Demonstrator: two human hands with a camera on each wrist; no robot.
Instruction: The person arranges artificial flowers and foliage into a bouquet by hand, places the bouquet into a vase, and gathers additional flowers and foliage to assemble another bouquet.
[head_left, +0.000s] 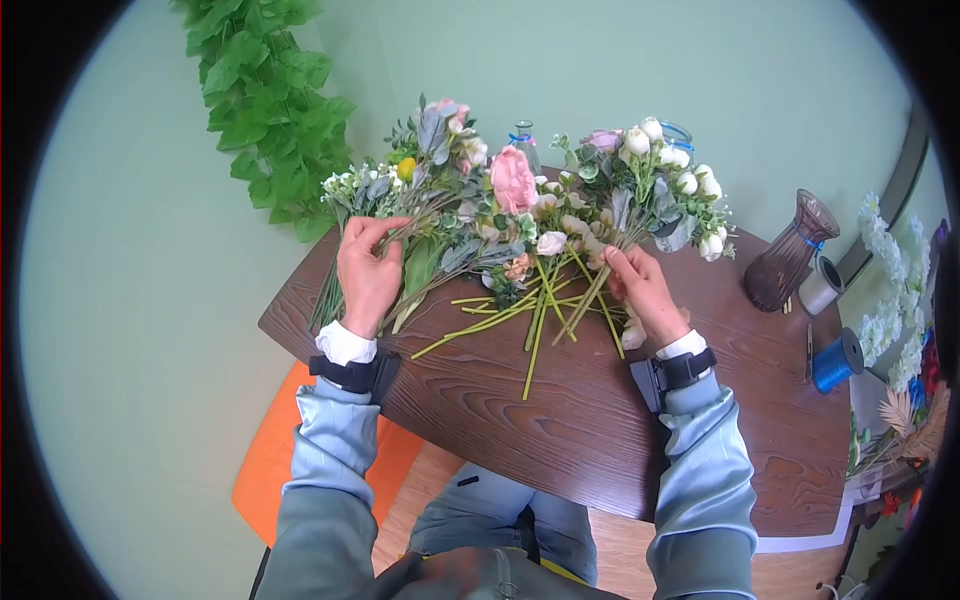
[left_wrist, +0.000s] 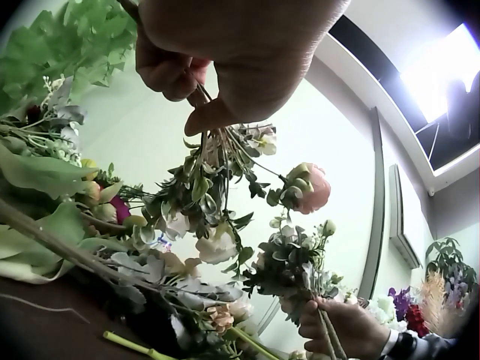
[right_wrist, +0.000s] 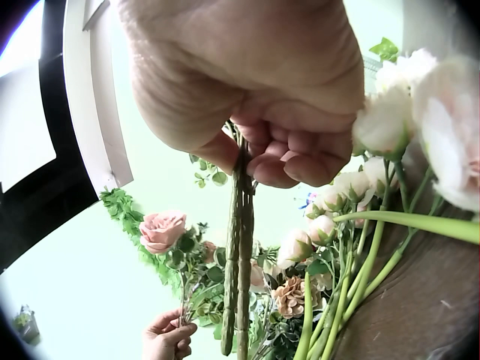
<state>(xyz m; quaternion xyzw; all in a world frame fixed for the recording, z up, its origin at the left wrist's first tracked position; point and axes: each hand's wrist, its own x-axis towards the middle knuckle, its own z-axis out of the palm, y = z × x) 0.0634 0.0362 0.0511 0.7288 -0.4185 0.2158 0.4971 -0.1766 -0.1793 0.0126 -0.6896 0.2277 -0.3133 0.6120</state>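
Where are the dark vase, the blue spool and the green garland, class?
Dark vase [head_left: 774, 277]: head view, on its lower body.
Blue spool [head_left: 832, 366]: head view, on its wound side.
Green garland [head_left: 266, 112]: head view, on leaves midway down.

My head view is evenly bright, with a soft sheen on the worktop and black, curved corners where the lens bends the edges. In my left wrist view a lamp glares white at the upper right, leaving my near hand shaded. My right wrist view has a blown-out upper left and soft petals at the right edge.
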